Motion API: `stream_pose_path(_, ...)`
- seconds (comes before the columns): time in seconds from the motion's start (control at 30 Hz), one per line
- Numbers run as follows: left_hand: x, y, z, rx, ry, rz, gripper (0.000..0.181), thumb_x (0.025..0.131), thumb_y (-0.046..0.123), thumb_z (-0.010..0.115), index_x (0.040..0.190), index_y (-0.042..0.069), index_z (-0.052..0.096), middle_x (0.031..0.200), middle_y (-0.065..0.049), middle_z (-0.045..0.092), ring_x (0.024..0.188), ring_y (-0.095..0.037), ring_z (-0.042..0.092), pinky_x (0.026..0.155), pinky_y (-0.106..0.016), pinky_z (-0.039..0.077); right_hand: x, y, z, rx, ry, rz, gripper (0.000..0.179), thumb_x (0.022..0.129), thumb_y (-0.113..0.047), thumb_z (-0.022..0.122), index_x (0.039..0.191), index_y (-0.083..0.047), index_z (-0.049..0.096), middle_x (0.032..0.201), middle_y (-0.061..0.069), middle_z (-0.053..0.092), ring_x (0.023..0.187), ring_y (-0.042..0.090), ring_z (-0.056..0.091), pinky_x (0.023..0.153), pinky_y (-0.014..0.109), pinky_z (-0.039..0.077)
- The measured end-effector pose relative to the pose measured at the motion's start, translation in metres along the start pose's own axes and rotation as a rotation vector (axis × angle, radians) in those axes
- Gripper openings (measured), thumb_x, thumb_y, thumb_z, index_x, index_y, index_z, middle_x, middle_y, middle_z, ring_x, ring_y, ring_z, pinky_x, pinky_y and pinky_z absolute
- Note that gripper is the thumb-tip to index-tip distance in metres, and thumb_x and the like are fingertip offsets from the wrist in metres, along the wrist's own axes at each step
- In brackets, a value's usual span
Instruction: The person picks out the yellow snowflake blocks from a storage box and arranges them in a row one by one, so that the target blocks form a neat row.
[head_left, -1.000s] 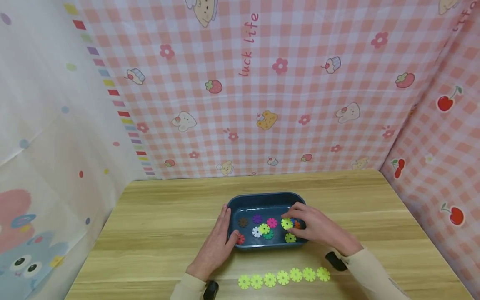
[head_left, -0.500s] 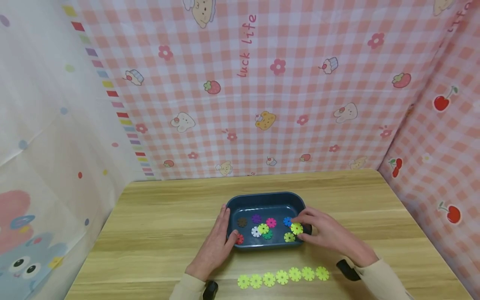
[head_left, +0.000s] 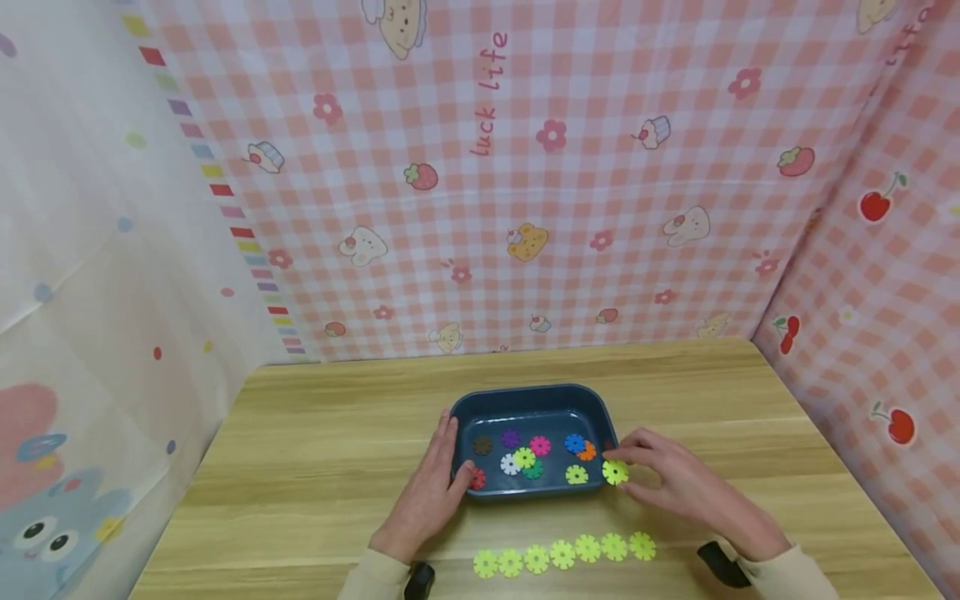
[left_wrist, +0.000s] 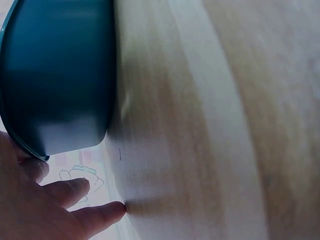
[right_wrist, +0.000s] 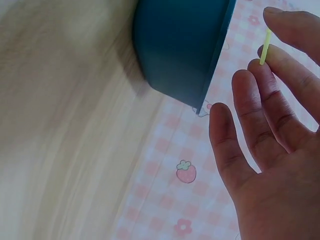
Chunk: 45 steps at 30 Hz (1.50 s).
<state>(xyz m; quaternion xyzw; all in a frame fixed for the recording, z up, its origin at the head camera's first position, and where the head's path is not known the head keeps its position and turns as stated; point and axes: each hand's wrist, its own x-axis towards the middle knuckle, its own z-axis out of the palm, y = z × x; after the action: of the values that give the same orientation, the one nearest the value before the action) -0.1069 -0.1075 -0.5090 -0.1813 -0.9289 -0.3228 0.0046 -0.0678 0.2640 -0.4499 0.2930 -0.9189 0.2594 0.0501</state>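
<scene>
My right hand [head_left: 678,479] pinches a yellow-green snowflake disc [head_left: 615,472] between thumb and fingertips, at the right front corner of a dark blue tray [head_left: 528,402]. Edge-on in the right wrist view, the disc [right_wrist: 265,46] shows as a thin strip above the tray's rim level. My left hand [head_left: 423,492] holds the tray's left end, thumb over the front rim and fingers along the outer wall. Inside the tray lie loose discs: a blue disc [head_left: 574,443], an orange disc [head_left: 588,451], a white disc [head_left: 510,464], a red disc [head_left: 478,479] and several others.
In front of the tray, a row of several yellow-green discs [head_left: 562,554] lies on the wooden table [head_left: 337,442]. A pink checked cloth [head_left: 480,200] hangs behind the table, with more cloth on both sides.
My right hand has carried the yellow-green disc right and nearer to me, from over the tray's inside to its right front corner, uncovering the blue and orange discs. The left hand stays put.
</scene>
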Motion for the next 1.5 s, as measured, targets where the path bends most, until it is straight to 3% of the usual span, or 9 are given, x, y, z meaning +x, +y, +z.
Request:
stream_pose_path(0.57, 0.001, -0.003, 0.001, 0.006, -0.015, -0.006, 0.071, 0.11, 0.033, 0.049, 0.165, 0.001, 0.017, 0.174, -0.011, 0.007, 0.157, -0.032, 0.018, 0.123, -0.051, 0.026, -0.034, 0.012, 0.004, -0.035, 0.096, -0.045, 0.034, 0.082, -0.008, 0.086, 0.115, -0.012, 0.078, 0.107, -0.009, 0.062, 0.09, 0.009, 0.06, 0.073, 0.028, 0.056)
stream_pose_path(0.73, 0.001, -0.003, 0.001, 0.011, -0.015, -0.009, 0.071, 0.11, 0.034, 0.049, 0.165, 0.002, 0.017, 0.174, -0.01, 0.007, 0.157, -0.03, 0.018, 0.123, -0.051, 0.026, -0.041, 0.014, 0.003, -0.016, 0.051, 0.024, 0.035, 0.084, -0.009, 0.085, 0.117, -0.012, 0.077, 0.109, -0.009, 0.063, 0.092, 0.007, 0.059, 0.075, 0.028, 0.057)
stream_pose_path(1.03, 0.001, -0.002, 0.0, 0.006, -0.012, -0.006, 0.071, 0.11, 0.033, 0.049, 0.165, 0.001, 0.017, 0.174, -0.012, 0.008, 0.157, -0.032, 0.019, 0.123, -0.052, 0.027, -0.054, 0.019, 0.006, -0.009, 0.055, 0.011, 0.034, 0.084, -0.009, 0.085, 0.117, -0.011, 0.077, 0.109, -0.008, 0.063, 0.091, 0.01, 0.06, 0.075, 0.027, 0.057)
stream_pose_path(1.27, 0.001, -0.001, 0.001, 0.006, -0.007, -0.001, 0.071, 0.11, 0.033, 0.05, 0.165, 0.001, 0.017, 0.174, -0.013, 0.009, 0.157, -0.032, 0.019, 0.122, -0.052, 0.027, -0.063, 0.023, 0.008, 0.017, -0.049, 0.103, 0.034, 0.089, -0.018, 0.082, 0.122, -0.012, 0.077, 0.112, -0.006, 0.062, 0.093, 0.009, 0.058, 0.077, 0.028, 0.057)
stream_pose_path(1.5, 0.002, -0.001, 0.001, 0.01, -0.014, -0.006, 0.071, 0.11, 0.034, 0.049, 0.165, 0.002, 0.017, 0.174, -0.011, 0.008, 0.157, -0.03, 0.019, 0.123, -0.051, 0.027, -0.072, 0.029, 0.014, 0.022, -0.038, 0.077, 0.033, 0.089, -0.021, 0.083, 0.12, -0.012, 0.077, 0.11, -0.009, 0.061, 0.091, 0.007, 0.057, 0.076, 0.026, 0.056)
